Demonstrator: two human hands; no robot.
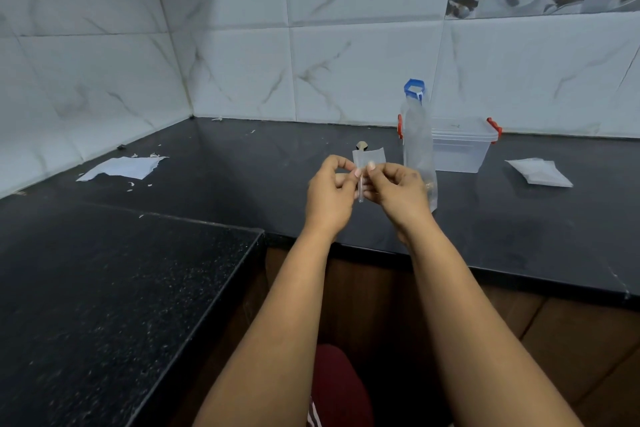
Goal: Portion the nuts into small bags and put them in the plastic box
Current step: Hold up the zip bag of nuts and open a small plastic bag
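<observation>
Both hands are raised over the black counter point(207, 184) and pinch one small clear bag point(369, 158) between them. My left hand point(329, 191) holds its left edge with thumb and fingers. My right hand point(398, 189) pinches its right edge. The bag looks empty. Just behind the right hand stands a tall clear pouch with a blue zip top point(417, 135), holding a few nuts at its bottom. A clear plastic box point(460, 149) with red clips and its lid on sits behind the pouch. A spoon tip point(362, 145) shows above the small bag.
A pile of small clear bags point(538, 172) lies at the right of the counter. A torn white paper point(124, 167) with scraps around it lies at the left near the tiled wall corner. A lower black counter section point(104, 288) juts out at front left.
</observation>
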